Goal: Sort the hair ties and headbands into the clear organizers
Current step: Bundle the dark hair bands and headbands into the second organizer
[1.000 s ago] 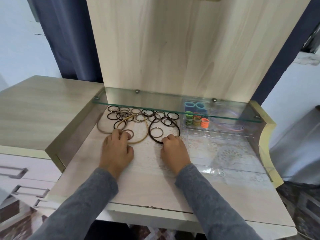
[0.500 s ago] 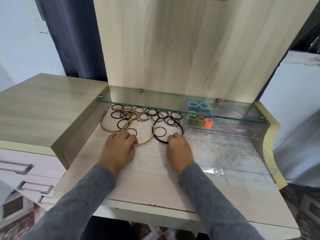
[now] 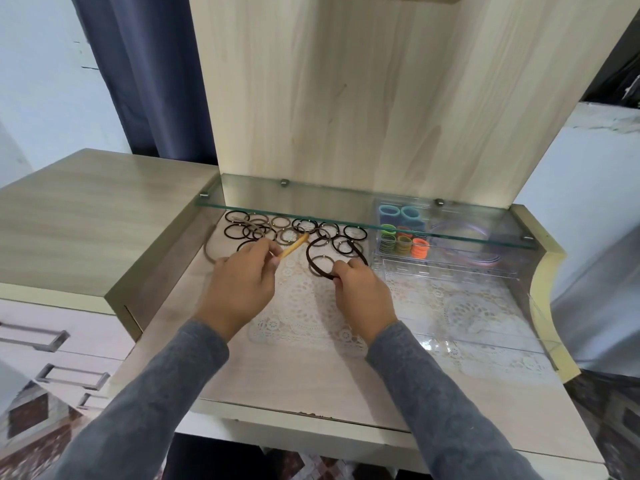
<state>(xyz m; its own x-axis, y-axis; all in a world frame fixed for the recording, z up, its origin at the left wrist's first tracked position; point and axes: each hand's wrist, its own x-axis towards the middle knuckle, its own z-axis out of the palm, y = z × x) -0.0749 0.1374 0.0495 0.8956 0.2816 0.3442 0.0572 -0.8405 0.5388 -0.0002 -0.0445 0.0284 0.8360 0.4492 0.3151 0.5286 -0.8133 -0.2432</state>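
My left hand (image 3: 239, 289) pinches the tan headband (image 3: 294, 244), lifted off the table so it shows as a short slanted strip. My right hand (image 3: 362, 294) grips the near edge of the dark brown headband (image 3: 311, 252), which still lies mostly flat. Several black and brown hair ties (image 3: 287, 232) lie scattered behind both hands, under the glass shelf. A grey-brown headband (image 3: 207, 252) lies at the far left. The clear organizer (image 3: 446, 268) at the right holds blue, green, olive and orange hair ties (image 3: 403, 244) and a purple headband (image 3: 485, 261).
A glass shelf (image 3: 346, 216) overhangs the back of the table, above the ties and organizer. A white lace mat (image 3: 304, 317) covers the middle. A wooden back panel (image 3: 381, 91) rises behind. A raised cabinet top (image 3: 86, 209) stands at the left, a curved side wall (image 3: 547, 299) at the right.
My left hand has lifted the tan headband off the table and tilted it up. My right hand has curled round the dark headband's near edge. The camera moved closer.
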